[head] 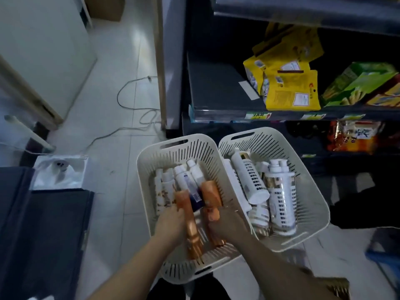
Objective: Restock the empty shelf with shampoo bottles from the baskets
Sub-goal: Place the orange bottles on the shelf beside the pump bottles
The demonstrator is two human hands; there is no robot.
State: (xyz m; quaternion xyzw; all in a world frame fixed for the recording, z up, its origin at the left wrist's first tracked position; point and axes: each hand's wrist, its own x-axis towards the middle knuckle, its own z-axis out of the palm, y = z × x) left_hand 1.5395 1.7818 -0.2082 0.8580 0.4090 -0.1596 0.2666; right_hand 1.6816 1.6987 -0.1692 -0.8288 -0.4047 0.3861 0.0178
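Over the left basket (pixel 149 152), you are reaching down with both hands. Your left hand (pixel 170 224) is curling its fingers round the first orange bottle (pixel 192 237), which is pointing lengthwise inside the left basket, toward its near wall. Your right hand (pixel 227 226) is wrapping its fingers round the second orange bottle (pixel 211 195), just beside the first and also inside the left basket. Whether either bottle is lifted off the basket's bottom cannot be told. Small white bottles (pixel 179 176) are lying toward the left basket's far wall. Just right of the left basket, the right basket (pixel 270 129) is holding large white bottles (pixel 281 198). Beyond the left basket, the dark shelf (pixel 216 87) is showing a bare stretch, with yellow packets (pixel 290 89) sitting further right.
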